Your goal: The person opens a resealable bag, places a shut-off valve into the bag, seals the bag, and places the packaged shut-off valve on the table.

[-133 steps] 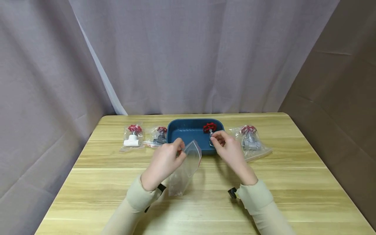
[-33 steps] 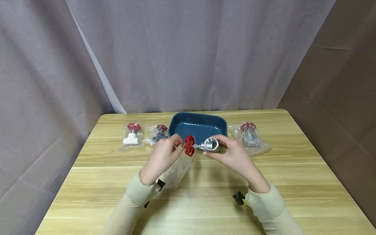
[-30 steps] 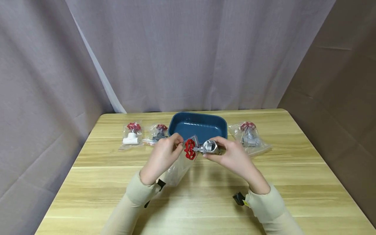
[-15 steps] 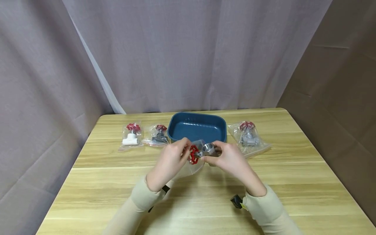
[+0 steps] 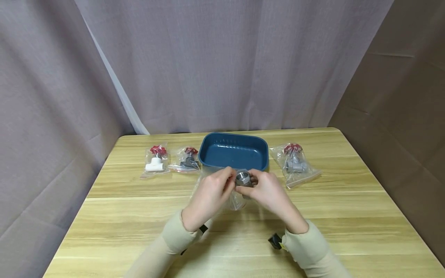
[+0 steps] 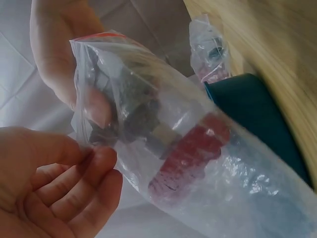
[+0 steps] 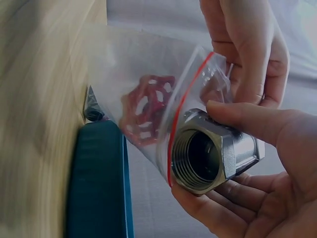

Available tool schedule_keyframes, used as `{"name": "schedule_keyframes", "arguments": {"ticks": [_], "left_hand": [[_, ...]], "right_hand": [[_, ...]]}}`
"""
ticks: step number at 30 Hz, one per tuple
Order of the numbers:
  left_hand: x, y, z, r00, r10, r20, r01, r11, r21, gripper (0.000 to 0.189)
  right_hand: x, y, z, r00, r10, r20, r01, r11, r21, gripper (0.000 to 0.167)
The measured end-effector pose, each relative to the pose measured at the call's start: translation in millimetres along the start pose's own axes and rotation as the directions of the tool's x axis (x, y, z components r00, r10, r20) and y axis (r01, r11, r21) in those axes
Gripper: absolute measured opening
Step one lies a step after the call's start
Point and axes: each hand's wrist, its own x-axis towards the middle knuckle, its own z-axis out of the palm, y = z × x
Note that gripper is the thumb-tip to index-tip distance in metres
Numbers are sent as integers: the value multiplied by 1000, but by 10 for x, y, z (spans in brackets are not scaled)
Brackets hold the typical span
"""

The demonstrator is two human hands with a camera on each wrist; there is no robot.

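Note:
My right hand [image 5: 269, 193] grips the metal body of a gate valve [image 7: 200, 153], its threaded opening facing the right wrist camera. The valve's red handwheel [image 7: 147, 109] sits inside a clear zip bag [image 7: 114, 59], past the red zip line, while the metal body is partly at the mouth. My left hand [image 5: 210, 195] pinches the bag's edge close beside the valve; in the left wrist view thumb and fingers [image 6: 101, 163] hold the rim. Through the plastic there, the handwheel shows as a blurred red shape. Both hands are above the table, in front of the blue tray [image 5: 233, 166].
On the left of the table lie a bagged white valve [image 5: 154, 165] and a bagged dark grey valve [image 5: 189, 162], both with red handwheels. A bagged light grey valve [image 5: 295, 166] lies right of the tray. Grey curtains [image 5: 222, 69] hang behind.
The right hand has lifted the valve out of the tray and turned it handwheel-left. Its handwheel has gone into the bag as both hands came together.

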Motion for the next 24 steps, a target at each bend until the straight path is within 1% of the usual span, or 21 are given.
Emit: {"name": "schedule_keyframes", "arguments": {"ticks": [3,7,10,14,18,21,24], "left_hand": [[2,14,0,1000,-2,-2,2,1000,-2,8],[10,28,6,1000,6,-17,-6,1000,19,7],[26,38,17,998,24,-53,-21,999,42,6],[47,70,34,992,87,-93,-82,995,50,6],[31,136,66,984,141,-106,-138,990,37,7],[3,205,90,977,189,-100,-187,982,28,6],[-20,285,113,964,252,-86,-250,968,29,8]], "right_hand": [[-7,8,18,1000,6,-15,-6,1000,13,40],[-21,5,41,999,-5,-48,4,1000,-20,37],[-40,0,80,994,-72,-78,64,993,-97,32],[-51,-6,156,980,-169,-108,146,969,-198,26],[-49,9,214,971,-199,-134,167,961,-221,16],[-45,49,245,954,-260,-147,221,946,-238,14],[-43,103,270,919,-361,-158,317,916,-247,18]]}}
